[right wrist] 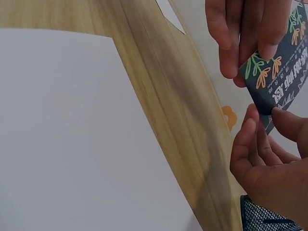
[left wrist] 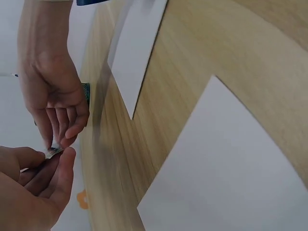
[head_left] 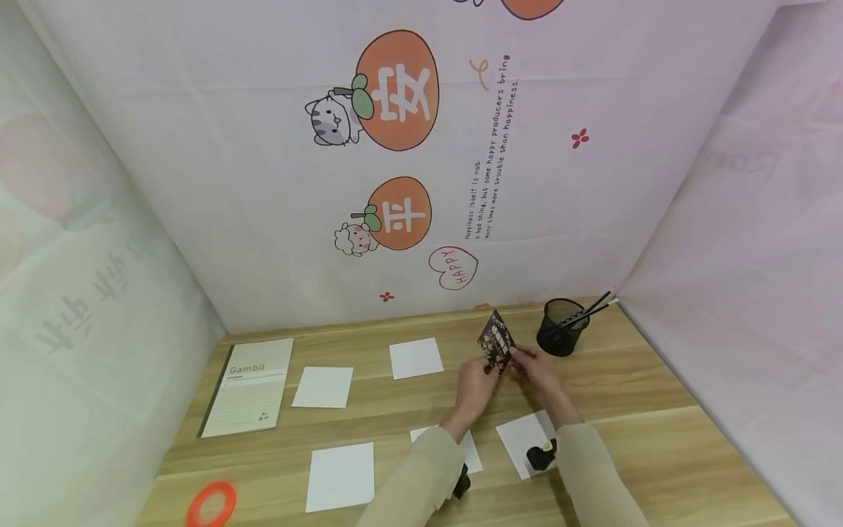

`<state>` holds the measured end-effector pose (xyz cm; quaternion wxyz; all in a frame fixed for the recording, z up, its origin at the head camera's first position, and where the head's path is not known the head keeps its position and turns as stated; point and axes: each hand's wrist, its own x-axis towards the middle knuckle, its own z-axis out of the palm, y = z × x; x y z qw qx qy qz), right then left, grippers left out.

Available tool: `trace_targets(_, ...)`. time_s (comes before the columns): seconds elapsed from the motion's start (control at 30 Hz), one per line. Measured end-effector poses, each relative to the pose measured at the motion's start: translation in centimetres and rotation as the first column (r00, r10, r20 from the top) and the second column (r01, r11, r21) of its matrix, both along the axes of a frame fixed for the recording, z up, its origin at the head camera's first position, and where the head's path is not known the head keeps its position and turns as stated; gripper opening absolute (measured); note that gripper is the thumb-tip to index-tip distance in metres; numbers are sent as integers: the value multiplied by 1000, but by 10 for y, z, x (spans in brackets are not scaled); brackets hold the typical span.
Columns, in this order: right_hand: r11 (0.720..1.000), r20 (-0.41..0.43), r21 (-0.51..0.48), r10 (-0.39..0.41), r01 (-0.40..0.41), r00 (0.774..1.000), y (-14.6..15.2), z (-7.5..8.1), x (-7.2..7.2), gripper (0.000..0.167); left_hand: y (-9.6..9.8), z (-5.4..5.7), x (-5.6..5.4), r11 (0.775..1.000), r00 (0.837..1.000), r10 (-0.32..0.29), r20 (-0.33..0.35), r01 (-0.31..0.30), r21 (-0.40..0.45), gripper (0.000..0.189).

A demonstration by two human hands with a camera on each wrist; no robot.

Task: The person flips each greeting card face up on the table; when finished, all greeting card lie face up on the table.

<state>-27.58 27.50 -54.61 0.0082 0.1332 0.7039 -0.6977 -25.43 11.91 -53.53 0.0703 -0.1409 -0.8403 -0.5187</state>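
A dark card printed with white lettering and green and orange plants is held up above the table, tilted, by both hands. My left hand pinches its left lower edge between thumb and fingers. On the other side, the right hand pinches the lower corner, thumb in front and fingers behind. The right wrist view shows the card's printed face up close, with part of it behind the left fingers. In the left wrist view only a thin edge of the card appears between the two hands.
White square sheets lie spread over the wooden table, two of them under the forearms. Behind the right hand stands a black mesh pen holder with pencils. A notebook and a red-orange ring lie at the left.
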Motion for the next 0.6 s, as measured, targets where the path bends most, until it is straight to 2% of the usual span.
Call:
trace_targets(0.1, 999, -11, -3, -33, 33, 999, 1, -1, 0, 47, 1, 0, 0, 992, 998, -11, 63, 3, 122, 6)
trace_targets(0.2, 998, -24, -5, -61, 61, 998, 1, -2, 0, 46, 0, 3, -1, 971, 991, -13, 129, -18, 237, 5)
trace_targets(0.43, 997, -26, 6, -82, 82, 996, 5, -5, 0, 45, -4, 8, -3, 931, 976, 45, 212, -117, 345, 6)
trace_targets(0.6, 995, 1, 40, -94, 94, 996, 9, -5, 0, 44, -10, 9, -4, 898, 971, 55, 234, -150, 412, 16)
